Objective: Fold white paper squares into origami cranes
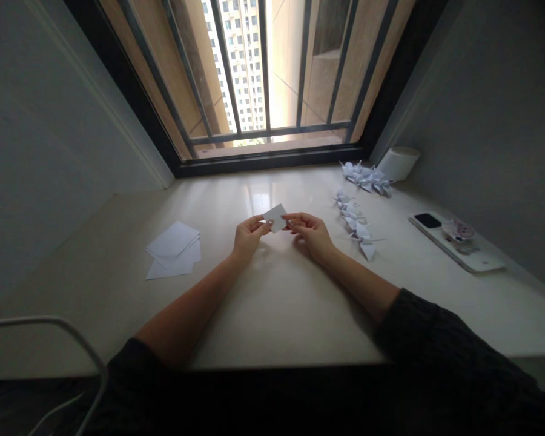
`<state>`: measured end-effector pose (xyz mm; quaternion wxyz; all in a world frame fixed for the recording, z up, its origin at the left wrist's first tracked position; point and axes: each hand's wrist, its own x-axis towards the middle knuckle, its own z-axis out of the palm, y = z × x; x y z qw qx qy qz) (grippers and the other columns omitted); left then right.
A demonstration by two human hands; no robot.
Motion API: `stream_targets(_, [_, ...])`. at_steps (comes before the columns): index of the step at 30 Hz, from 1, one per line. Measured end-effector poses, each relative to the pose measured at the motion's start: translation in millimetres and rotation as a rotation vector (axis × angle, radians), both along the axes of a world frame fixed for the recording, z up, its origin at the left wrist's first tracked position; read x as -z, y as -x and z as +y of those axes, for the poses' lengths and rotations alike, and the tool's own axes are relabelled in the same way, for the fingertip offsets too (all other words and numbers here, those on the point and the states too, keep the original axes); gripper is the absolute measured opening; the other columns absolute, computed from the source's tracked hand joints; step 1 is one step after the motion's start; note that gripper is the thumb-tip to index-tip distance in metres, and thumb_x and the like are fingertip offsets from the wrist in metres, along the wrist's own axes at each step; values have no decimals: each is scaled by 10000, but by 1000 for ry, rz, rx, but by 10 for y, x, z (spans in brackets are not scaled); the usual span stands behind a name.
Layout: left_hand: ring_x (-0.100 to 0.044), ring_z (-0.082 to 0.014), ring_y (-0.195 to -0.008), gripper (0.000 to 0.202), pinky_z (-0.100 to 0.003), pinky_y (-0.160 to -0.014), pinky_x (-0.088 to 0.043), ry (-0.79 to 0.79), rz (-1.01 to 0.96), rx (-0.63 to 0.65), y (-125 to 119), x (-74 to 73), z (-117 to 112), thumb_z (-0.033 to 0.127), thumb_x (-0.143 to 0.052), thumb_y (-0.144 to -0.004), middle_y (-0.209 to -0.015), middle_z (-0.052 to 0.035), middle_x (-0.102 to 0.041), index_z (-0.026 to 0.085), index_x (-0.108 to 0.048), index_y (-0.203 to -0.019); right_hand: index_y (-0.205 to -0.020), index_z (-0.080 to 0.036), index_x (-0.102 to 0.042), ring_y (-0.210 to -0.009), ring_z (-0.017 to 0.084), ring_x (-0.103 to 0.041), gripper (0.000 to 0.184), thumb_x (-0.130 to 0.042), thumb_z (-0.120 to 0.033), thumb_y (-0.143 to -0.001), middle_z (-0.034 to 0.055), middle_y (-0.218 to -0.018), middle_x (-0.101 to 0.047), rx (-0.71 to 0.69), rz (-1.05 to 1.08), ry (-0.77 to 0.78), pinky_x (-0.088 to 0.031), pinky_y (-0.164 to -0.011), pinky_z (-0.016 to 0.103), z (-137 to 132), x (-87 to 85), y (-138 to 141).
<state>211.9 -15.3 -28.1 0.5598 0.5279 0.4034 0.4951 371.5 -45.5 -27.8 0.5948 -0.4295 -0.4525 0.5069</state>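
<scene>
Between my two hands is a small folded square of white paper [276, 217], held up just above the pale sill. My left hand [249, 236] pinches its left side between thumb and fingers. On the opposite side, my right hand [312, 235] grips the right edge the same way. Left of my hands lies a loose stack of white paper sheets [175, 245]. To the right, a line of folded white paper cranes [355, 221] runs away from me, and a cluster of more cranes [366, 177] sits behind it.
A white paper roll [398, 162] stands in the back right corner. A phone [456, 242] with a round grip lies at the right by the wall. The barred window [272, 157] closes off the back. A white cable [68, 327] loops across the lower left.
</scene>
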Motion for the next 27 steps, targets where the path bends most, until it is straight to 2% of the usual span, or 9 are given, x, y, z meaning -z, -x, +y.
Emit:
stream_targets(9, [-623,-153,-745,397,-286,-739,-457,-37,-15,-6,21,40,37,382,-711,-665,-800,-50,-696,146,-659,-980,-904,-213,-652,-811,187,-656,241,-602,-359,-719,25,-783,-693,-64,-114,-51,-429,-676,281,-10,39,-25])
stream_targets(14, [-618,-163,-774,381,-292,-752,-457,-66,17,28,7,70,46,358,-691,-674,-804,-44,-692,144,-666,-988,-917,-225,-592,-762,150,-594,278,-594,-414,-712,10,-837,-639,24,-88,-35,-436,-602,251,12,48,-29])
stream_targets(17, [-604,-152,-755,428,-275,-723,-447,-78,59,68,8,86,34,350,-674,-693,-806,-36,-686,137,-648,-1063,-947,-231,-559,-715,132,-563,319,-613,-438,-710,3,-822,-624,61,-78,-56,-441,-604,252,24,47,-24])
stream_targets(23, [-532,-102,-602,553,-217,-578,-395,-126,94,2,19,71,6,363,-624,-753,-659,24,-604,181,-508,-1262,-898,-220,-601,-617,110,-546,273,-663,-362,-673,-24,-728,-577,-77,-97,-71,-440,-594,257,7,53,-11])
stream_targets(27, [-470,-89,-528,514,-201,-491,-336,-132,96,-48,17,48,5,382,-611,-770,-608,35,-551,196,-509,-1238,-945,-221,-621,-613,103,-540,339,-702,-347,-641,-22,-743,-572,-216,-155,-95,-440,-582,246,-28,47,23])
